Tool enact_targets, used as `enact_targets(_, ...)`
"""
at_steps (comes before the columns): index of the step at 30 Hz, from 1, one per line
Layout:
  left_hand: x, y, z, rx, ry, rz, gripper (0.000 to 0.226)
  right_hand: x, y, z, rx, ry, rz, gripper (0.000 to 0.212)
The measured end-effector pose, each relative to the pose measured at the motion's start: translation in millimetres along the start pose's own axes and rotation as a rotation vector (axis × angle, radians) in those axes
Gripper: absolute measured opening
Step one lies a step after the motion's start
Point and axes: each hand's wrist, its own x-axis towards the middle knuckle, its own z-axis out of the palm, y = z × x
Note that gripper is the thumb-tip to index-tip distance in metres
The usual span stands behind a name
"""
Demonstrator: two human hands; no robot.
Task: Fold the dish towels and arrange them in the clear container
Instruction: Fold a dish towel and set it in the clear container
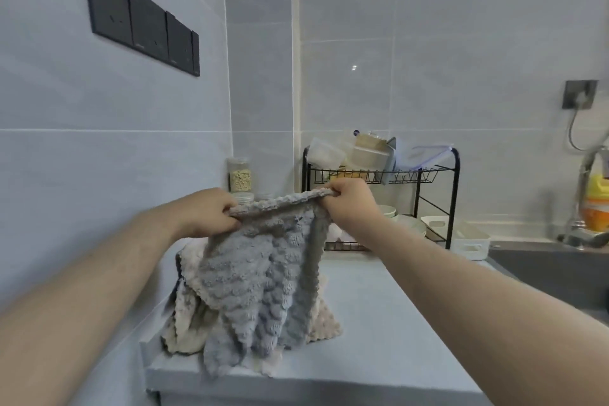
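Left hand (211, 212) and right hand (349, 204), head view: each is pinching a top corner of the grey dish towel (260, 273), stretching its edge taut so the cloth is hanging flat, ready for folding. Its hem is trailing over the heap of unfolded towels (186, 323) on the table (379, 323). The clear container is not identifiable.

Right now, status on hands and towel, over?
Left hand, right hand pinch grey towel by top edge, held up. Beige towels heaped beneath on counter.
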Motion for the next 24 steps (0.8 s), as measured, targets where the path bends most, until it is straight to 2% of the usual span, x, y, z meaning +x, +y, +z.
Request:
enact_targets(2,13,17,-5,-0.166,0.022,0.033,0.031,3,6,-40,-0.025,0.049,-0.005,0.021)
enact_targets(5,43,53,-1,-0.247,0.018,0.099,0.019,5,27,-100,-0.065,0.065,0.035,0.011)
enact_targets(8,76,96,14,-0.255,-0.035,0.108,0.021,5,57,-154,-0.132,0.084,0.088,0.021)
enact_targets(11,100,132,27,-0.505,-0.107,0.120,0.020,4,85,-194,-0.061,0.015,0.172,0.015)
enact_targets(12,103,141,30,-0.638,-0.154,0.131,0.025,3,94,-205,0.007,-0.026,0.207,0.011)
enact_targets(15,115,156,40,-0.948,-0.312,0.152,0.066,2,116,-229,0.172,-0.098,0.303,0.005)
enact_targets(16,119,161,45,-0.981,-0.339,0.145,0.064,1,124,-234,0.178,-0.096,0.333,0.004)
enact_targets(17,121,167,53,-0.975,-0.351,0.124,0.050,1,133,-235,0.152,-0.086,0.370,0.002)
enact_targets(19,126,180,73,-0.762,-0.287,0.055,0.018,1,154,-230,-0.028,-0.070,0.438,0.007)
enact_targets(21,135,188,106,-0.502,-0.188,0.039,0.012,4,184,-215,-0.252,-0.062,0.467,0.012)
enact_targets(24,154,191,170,-0.428,-0.134,0.010,0.011,9,234,-181,-0.427,-0.041,0.460,0.012)
